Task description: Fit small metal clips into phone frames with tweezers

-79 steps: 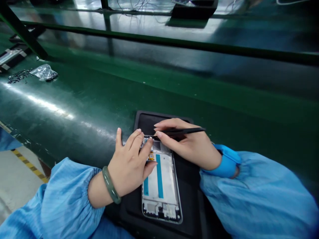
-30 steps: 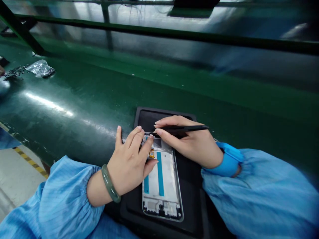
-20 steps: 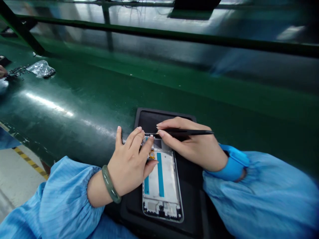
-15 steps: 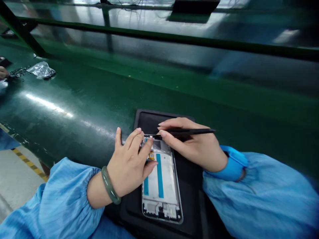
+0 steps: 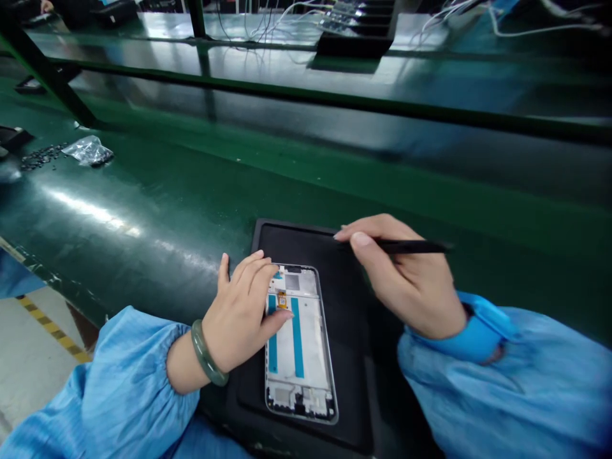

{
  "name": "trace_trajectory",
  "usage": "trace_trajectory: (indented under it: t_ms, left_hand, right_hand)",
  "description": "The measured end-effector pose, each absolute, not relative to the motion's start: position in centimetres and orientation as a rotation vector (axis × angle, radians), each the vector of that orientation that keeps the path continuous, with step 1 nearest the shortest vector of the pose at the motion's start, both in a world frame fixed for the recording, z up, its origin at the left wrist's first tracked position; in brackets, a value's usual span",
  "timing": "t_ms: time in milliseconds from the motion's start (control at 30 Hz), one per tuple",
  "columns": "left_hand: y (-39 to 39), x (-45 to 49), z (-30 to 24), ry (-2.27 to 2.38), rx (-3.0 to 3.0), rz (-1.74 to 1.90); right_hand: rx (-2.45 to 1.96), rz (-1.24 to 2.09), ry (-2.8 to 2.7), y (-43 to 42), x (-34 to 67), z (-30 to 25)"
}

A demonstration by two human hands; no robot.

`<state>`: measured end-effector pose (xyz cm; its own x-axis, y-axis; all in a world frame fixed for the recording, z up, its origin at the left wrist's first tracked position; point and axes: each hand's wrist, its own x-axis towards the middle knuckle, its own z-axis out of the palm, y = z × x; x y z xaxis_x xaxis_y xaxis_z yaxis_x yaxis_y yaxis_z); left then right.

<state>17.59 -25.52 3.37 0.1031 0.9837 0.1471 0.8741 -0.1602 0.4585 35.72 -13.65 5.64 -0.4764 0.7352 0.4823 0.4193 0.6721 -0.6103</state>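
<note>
A phone mid-frame [image 5: 310,338], silver-rimmed with two blue strips and a small orange flex part near its upper left, lies face up on a black tray [image 5: 351,389]. My left hand [image 5: 243,306] rests across its upper left edge, fingers spread and thumb over the frame. The fingertips partly cover the top left corner. To the right, above the tray's right side and apart from the phone, my right hand [image 5: 411,280] pinches slim black tweezers [image 5: 415,247]. Their tips are hidden or blurred, so I cannot tell whether they carry anything.
A clear plastic bag [image 5: 89,151] lies at the left on the green bench [image 5: 167,191], beside a scatter of small black parts [image 5: 43,156]. A green post [image 5: 52,76] and rail cross behind. White cables [image 5: 291,13] and a black rack [image 5: 358,38] stand farther back.
My right hand has drawn away rightward from the phone's top edge with the tweezers. My left hand stays on the phone. The camera view has shifted slightly.
</note>
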Motion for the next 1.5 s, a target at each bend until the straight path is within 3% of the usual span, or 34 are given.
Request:
trace_trajectory:
  t_ms: [133,367,533,667,1067,1500]
  left_hand:
    - [-25.6,17.4,3.1,1.826,1.987,0.768]
    - [-26.7,17.9,4.4,1.378,1.845,1.191]
    - [-26.9,18.3,8.0,1.072,1.880,1.450]
    - [-26.4,18.0,8.4,0.823,1.937,1.573]
    - [-26.8,18.1,6.7,0.815,1.842,1.679]
    - [-26.2,17.8,6.4,0.771,1.799,1.668]
  right_hand:
    - [-1.070,0.296,-2.413,-14.5,37.1,5.5]
    - [-0.937,0.825,-2.446,-17.6,38.1,7.1]
    - [-0.624,0.385,-2.286,-19.8,39.8,10.8]
    - [-0.438,0.300,-2.425,-20.9,40.6,10.6]
    - [-0.424,0.486,-2.355,-21.2,39.6,10.0]
    - [-0.417,0.377,-2.356,-20.7,39.3,10.1]
